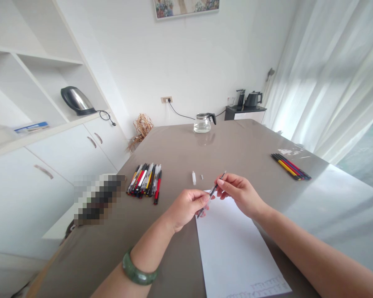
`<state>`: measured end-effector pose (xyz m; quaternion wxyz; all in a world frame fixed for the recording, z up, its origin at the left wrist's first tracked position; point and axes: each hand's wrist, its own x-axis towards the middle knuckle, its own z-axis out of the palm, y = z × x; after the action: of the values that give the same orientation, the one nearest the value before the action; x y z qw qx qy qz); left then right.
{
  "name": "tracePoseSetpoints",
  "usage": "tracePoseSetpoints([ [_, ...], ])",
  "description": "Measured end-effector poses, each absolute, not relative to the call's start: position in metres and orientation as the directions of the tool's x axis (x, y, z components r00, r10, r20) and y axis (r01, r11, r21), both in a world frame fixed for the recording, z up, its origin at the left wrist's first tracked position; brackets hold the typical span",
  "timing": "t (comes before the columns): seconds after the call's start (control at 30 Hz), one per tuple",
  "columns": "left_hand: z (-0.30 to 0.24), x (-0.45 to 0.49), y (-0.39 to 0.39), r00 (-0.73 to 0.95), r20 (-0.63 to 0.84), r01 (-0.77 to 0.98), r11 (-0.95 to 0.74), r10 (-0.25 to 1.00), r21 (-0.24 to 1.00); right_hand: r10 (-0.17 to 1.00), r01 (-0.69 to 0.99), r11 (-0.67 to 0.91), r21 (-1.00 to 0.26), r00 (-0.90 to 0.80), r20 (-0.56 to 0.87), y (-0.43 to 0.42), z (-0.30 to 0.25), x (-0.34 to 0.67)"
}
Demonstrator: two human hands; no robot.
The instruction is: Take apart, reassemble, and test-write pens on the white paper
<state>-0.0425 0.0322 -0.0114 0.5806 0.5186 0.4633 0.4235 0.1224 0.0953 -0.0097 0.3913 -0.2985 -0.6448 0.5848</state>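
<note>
A slim dark pen refill slants between my two hands above the top of a white sheet of paper. My left hand pinches its lower part; the lower end pokes out below my fingers, and I cannot tell whether a clear barrel surrounds it there. At the upper end, the thumb and fingertips of my right hand are closed on the refill. Just beyond my hands lie a whitish translucent pen part and a tiny metallic piece. Small pen marks show along the paper's near edge.
A pile of pens lies on the table's left side. Several pens sit in a row at the right, near scraps of white paper. A glass pot stands at the far end. A pixelated object is at the left edge.
</note>
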Motion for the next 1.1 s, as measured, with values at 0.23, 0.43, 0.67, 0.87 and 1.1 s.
tracePoseSetpoints([
  [0.23, -0.0106, -0.0427, 0.0316, 0.214, -0.099, -0.024, 0.107, 0.972, 0.994, 0.84, -0.095, 0.077, -0.992, -0.53, 0.116, 0.0947, -0.0107, 0.1221],
  [0.43, -0.0096, -0.042, 0.0313, 0.197, -0.085, -0.019, 0.091, 0.977, 0.996, 0.828, -0.144, 0.012, -0.989, -0.554, 0.09, 0.0933, -0.0095, 0.1208],
  [0.67, -0.013, -0.0431, 0.0323, 0.185, -0.068, 0.027, 0.064, 0.98, 0.998, 0.866, 0.01, 0.169, -0.986, -0.479, 0.143, 0.0967, -0.015, 0.1212],
  [0.87, -0.0138, -0.0443, 0.0329, 0.179, -0.065, 0.046, 0.058, 0.982, 0.997, 0.879, 0.04, 0.205, -0.978, -0.448, 0.166, 0.0967, -0.0173, 0.1204],
  [1.1, -0.0116, -0.0427, 0.0313, 0.197, -0.037, 0.069, 0.024, 0.98, 0.997, 0.85, -0.084, 0.087, -0.993, -0.513, 0.118, 0.0935, -0.0149, 0.1174],
])
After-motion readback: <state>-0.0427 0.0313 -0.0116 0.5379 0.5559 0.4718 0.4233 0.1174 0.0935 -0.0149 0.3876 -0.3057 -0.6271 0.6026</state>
